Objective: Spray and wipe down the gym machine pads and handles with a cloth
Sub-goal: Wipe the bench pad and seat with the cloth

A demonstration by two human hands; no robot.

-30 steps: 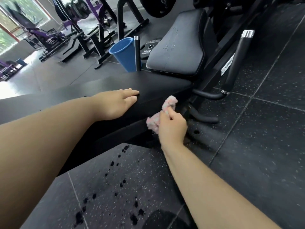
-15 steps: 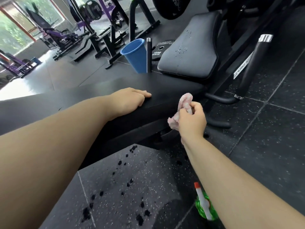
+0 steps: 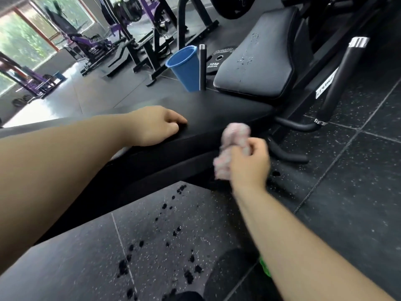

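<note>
A long black bench pad [image 3: 217, 114] runs across the middle of the view. My left hand [image 3: 155, 126] rests on its top near the front edge, fingers loosely curled and holding nothing. My right hand [image 3: 249, 161] grips a bunched pink cloth [image 3: 235, 135] just in front of the pad's right end, blurred by motion. Beyond lies a second black seat pad [image 3: 256, 68] with water droplets on it. A black handle [image 3: 338, 81] with a chrome cap slants up at the right. A sliver of the green spray bottle [image 3: 265, 267] shows beside my right forearm.
A blue bucket [image 3: 184, 68] stands on the floor behind the pad, beside a short black post [image 3: 202, 66] and a 10 kg plate [image 3: 214, 61]. Wet dark spots [image 3: 171, 235] mark the speckled rubber floor. Purple machines [image 3: 86, 44] stand far left by the windows.
My right hand has lifted the cloth up and rightward from below the pad's edge. My left hand's fingers have curled in on the pad. The view has shifted, bringing the spray bottle partly into sight.
</note>
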